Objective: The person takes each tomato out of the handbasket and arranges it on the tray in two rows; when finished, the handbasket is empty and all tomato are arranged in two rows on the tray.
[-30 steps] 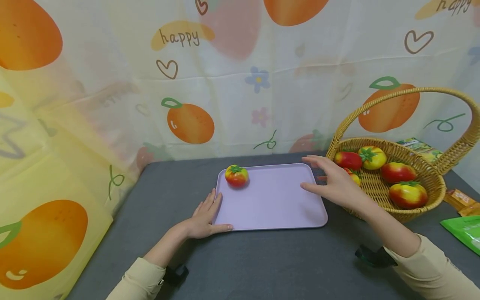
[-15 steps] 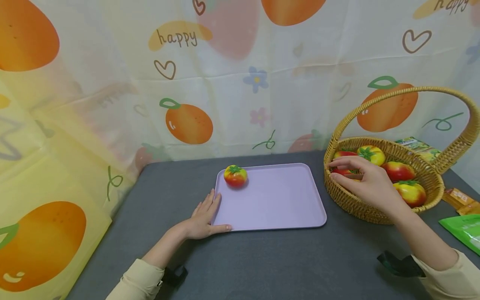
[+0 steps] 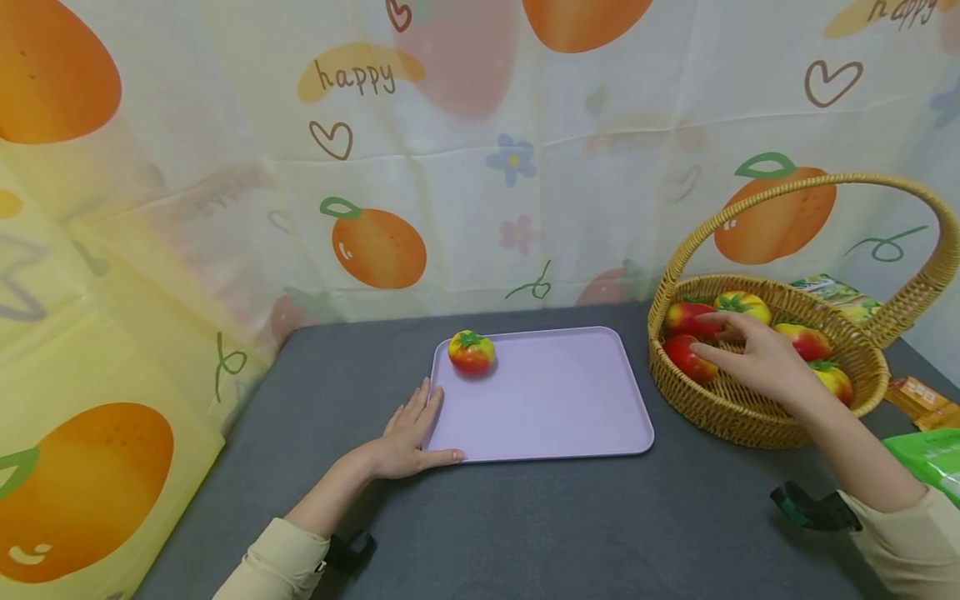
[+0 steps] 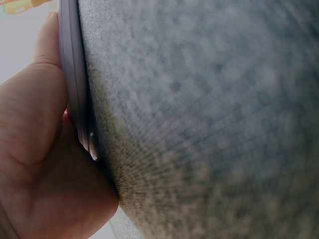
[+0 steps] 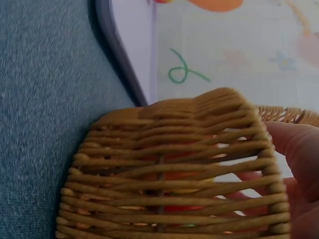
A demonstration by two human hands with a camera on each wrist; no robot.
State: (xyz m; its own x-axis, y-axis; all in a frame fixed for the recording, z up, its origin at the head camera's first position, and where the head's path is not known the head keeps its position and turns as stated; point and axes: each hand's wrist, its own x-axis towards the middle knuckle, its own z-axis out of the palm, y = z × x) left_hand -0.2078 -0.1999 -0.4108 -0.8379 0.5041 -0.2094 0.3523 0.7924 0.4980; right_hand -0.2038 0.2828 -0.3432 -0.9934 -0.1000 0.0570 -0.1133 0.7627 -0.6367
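Your right hand (image 3: 761, 358) is inside the wicker basket (image 3: 750, 417), fingers stretched out and relaxed, gripping nothing. The fingertips touch the red tomato (image 3: 688, 357) lying just ahead of them at the basket's left side, and a second red tomato (image 3: 686, 317) sits just beyond that one. Past your knuckles lies a yellow tomato (image 3: 742, 304); two more red-and-yellow tomatoes (image 3: 806, 337) lie behind the back of your hand, partly hidden by your wrist. In the right wrist view the basket's woven wall (image 5: 169, 169) fills the frame with your fingers (image 5: 299, 149) showing behind the weave; red and yellow show through the gaps, too blurred to tell apart.

Your left hand (image 3: 408, 433) rests flat on the grey surface (image 3: 525, 525), fingers straight along the near left edge of the lilac tray (image 3: 555, 400), thumb lying against the tray's front rim. The left wrist view shows the palm (image 4: 35, 149) pressed against that rim. Ahead of your left fingertips, at the tray's far left corner, stands one red-and-yellow tomato (image 3: 472, 352) with its green stalk up, well apart from the hand.

To the right of your right forearm, a green packet (image 3: 930, 458) and an orange wrapper (image 3: 918, 396) lie on the surface beside the basket.
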